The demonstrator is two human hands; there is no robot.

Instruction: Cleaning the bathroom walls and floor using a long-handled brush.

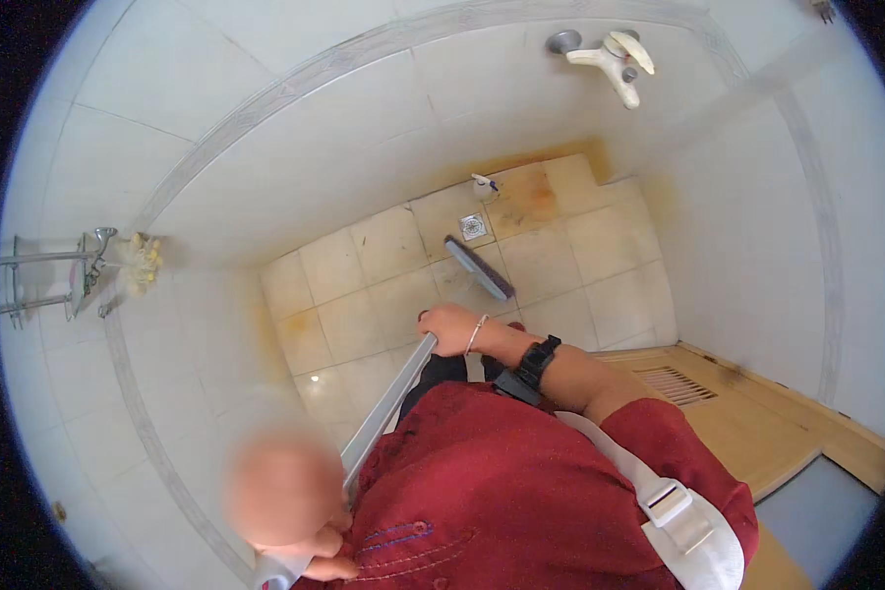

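My right hand (453,330), with a bracelet and a black wristwatch on its arm, is closed around a pale grey pole (389,407). The pole slopes down-left in the picture, along the front of my red shirt. Around its upper part my left hand (326,552) is closed; a blur covers most of that hand. Beyond my right hand a broom head (479,269) with dark bristles rests on the tiled floor (398,302). My right hand hides where the pole would meet the head. Close to the bristles lies a square floor drain (473,226).
By the far wall stands a white bottle (484,189) with a blue part. A mixer tap (611,63) juts from that wall. At left, a wall rack (44,280) sticks out. A wooden door (737,413) with a vent grille is at right. Orange-brown stains mark the floor edges.
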